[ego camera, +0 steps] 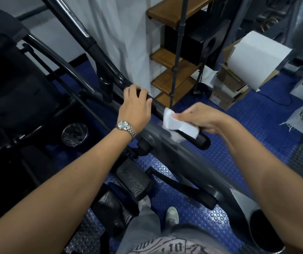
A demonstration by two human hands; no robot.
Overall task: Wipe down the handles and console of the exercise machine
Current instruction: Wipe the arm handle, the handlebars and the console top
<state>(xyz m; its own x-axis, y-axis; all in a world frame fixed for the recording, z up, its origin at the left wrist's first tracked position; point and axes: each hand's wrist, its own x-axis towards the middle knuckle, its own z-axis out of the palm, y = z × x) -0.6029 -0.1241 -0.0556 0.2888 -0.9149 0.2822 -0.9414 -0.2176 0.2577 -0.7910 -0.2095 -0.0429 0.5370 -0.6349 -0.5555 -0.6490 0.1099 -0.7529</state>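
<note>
A black padded handle (201, 139) of the exercise machine runs diagonally across the middle of the view and ends in a rounded tip at lower right. My left hand (136, 109), with a metal watch on the wrist, is closed around the bar higher up. My right hand (200, 117) presses a folded white wipe (176, 123) against the handle near its end. The machine's dark frame (37, 92) and its black pedals (132, 178) fill the left and lower middle. No console can be made out.
A wooden shelf unit (170, 57) with black metal posts stands behind the handle, beside a white curtain (125, 33). Cardboard boxes (229, 88) and a black speaker (207, 43) sit at right. Blue studded floor mats (257, 116) lie underfoot, where my shoes (172, 215) show.
</note>
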